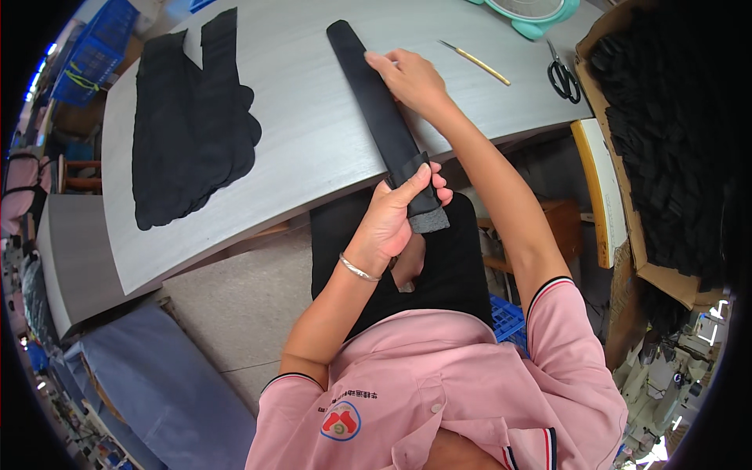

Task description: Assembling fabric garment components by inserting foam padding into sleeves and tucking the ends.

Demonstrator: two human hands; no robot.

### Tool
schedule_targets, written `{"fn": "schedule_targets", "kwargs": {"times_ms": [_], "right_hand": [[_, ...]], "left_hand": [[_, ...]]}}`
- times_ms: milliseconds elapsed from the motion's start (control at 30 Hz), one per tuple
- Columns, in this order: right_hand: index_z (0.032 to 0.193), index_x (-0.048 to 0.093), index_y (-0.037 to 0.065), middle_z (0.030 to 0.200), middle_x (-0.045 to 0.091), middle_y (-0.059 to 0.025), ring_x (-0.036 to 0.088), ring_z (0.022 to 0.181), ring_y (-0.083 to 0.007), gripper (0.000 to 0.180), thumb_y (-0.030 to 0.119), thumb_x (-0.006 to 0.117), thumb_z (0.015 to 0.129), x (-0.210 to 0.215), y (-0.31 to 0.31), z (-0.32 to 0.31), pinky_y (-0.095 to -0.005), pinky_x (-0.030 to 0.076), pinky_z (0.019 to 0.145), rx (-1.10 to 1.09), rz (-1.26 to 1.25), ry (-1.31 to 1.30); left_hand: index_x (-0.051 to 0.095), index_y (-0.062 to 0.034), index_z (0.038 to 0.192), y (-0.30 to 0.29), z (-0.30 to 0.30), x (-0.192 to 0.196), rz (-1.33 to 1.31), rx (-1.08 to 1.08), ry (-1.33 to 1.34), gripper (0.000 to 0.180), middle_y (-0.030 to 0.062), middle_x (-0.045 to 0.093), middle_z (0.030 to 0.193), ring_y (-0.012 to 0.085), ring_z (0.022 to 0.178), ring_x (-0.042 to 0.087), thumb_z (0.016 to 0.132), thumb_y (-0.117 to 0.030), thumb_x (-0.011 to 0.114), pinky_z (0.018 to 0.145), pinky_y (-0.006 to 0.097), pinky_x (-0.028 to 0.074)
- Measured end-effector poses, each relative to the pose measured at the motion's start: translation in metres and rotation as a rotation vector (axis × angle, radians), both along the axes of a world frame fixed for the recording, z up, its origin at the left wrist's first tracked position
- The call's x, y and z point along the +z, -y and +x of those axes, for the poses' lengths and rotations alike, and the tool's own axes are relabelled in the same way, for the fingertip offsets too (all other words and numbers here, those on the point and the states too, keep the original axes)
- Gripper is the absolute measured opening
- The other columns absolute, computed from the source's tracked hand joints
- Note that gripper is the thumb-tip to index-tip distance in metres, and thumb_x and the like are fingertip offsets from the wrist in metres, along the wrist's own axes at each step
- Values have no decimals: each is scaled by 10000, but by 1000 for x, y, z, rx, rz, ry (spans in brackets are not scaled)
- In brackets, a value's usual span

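Observation:
A long, flat black strip with a rounded far end slants across the grey table and over its front edge. Its exact kind I cannot tell. My left hand is wrapped round its near end, thumb on top, where a folded black band crosses it and a short grey fabric end sticks out. Farther up, my right hand has its fingers closed on the strip's right edge. What lies under those fingers is partly hidden.
Black cloth pieces lie stacked on the table at the left. A thin yellow-handled pointed tool, black-handled scissors and a teal-rimmed round object are at the right. Beside them stands a cardboard box of black pieces.

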State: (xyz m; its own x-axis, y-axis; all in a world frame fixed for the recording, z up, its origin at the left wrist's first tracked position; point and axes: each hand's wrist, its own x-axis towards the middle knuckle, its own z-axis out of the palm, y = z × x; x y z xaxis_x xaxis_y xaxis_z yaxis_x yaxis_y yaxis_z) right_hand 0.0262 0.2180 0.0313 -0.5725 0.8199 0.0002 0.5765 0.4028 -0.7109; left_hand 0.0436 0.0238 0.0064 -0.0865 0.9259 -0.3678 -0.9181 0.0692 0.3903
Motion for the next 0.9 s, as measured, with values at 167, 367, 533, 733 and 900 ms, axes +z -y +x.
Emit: {"fn": "schedule_targets", "kwargs": {"times_ms": [167,367,533,733,900], "right_hand": [[768,608,34,634,636,-137,632,582,-314,511,509,572,953,-18,7,-32,-423,470,552,-3,345,104],[695,538,55,508,556,-110,559,448,-317,429,379,622,963,-42,14,-33,-404,413,440,-27,623,-44],[692,535,53,499,547,-109,538,424,-301,402,340,646,952,-42,13,-32,-391,397,420,-36,618,-55],[698,546,56,500,550,-114,548,433,-306,397,347,654,945,-43,10,-31,-397,406,425,-69,648,-92],[718,568,45,507,584,-118,577,439,-305,351,304,671,931,-41,14,-32,-403,427,448,-68,632,-84]], "left_hand": [[615,-13,1034,-6,-1,-6,-22,23,70,245,48,641,843,161,737,647,966,-241,671,793,381,581],[591,-30,1024,1,5,-10,-92,37,-40,245,38,618,805,159,695,625,1000,-272,618,810,377,566],[565,-53,1013,41,41,-10,7,-58,-43,219,29,598,783,147,678,630,1032,-271,557,883,383,553],[607,-28,1127,36,26,-3,42,-53,-91,353,107,688,996,280,975,701,1027,-361,548,958,433,532],[540,28,1192,13,3,4,43,-2,196,458,60,631,900,225,860,650,1029,-400,528,949,458,530]]}}
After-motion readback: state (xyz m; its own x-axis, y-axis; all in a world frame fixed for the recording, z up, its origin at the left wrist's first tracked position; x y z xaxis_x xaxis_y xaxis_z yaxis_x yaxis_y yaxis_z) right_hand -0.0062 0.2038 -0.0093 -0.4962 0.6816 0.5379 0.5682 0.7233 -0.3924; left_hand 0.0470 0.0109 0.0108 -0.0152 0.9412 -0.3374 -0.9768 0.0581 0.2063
